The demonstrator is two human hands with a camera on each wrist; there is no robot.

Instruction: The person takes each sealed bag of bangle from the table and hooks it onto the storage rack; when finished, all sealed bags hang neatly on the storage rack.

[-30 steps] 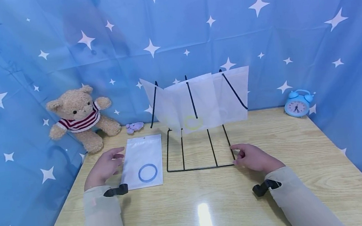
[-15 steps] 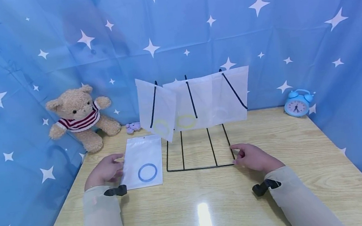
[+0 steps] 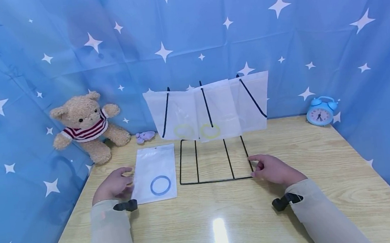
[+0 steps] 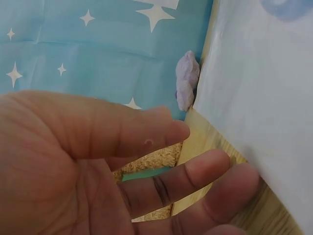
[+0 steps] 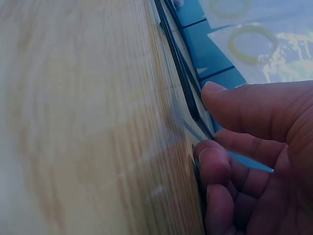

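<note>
A black wire rack (image 3: 207, 182) stands on the table, with three translucent plastic bags hanging from its upright prongs. Yellow rings show in the left bag (image 3: 183, 111) and the middle bag (image 3: 219, 108); the right bag (image 3: 250, 99) hangs beside them. My right hand (image 3: 274, 169) pinches the rack's front right corner between thumb and index finger, the other fingers curled. Flat on the table left of the rack lies another white bag (image 3: 156, 162) with a blue ring (image 3: 160, 185) on its face. My left hand (image 3: 113, 184) hovers at its left edge, fingers loosely bent and holding nothing.
A teddy bear (image 3: 84, 128) in a striped sweater sits at the back left, with a small purple plush toy (image 3: 145, 136) beside it. A blue alarm clock (image 3: 321, 111) stands at the back right. Blue star-patterned cloth (image 3: 199, 29) encloses the table.
The left hanging bag has swung on its prong and now faces forward, beside the middle bag. My left hand has shifted slightly; my right hand has stayed at the rack's corner.
</note>
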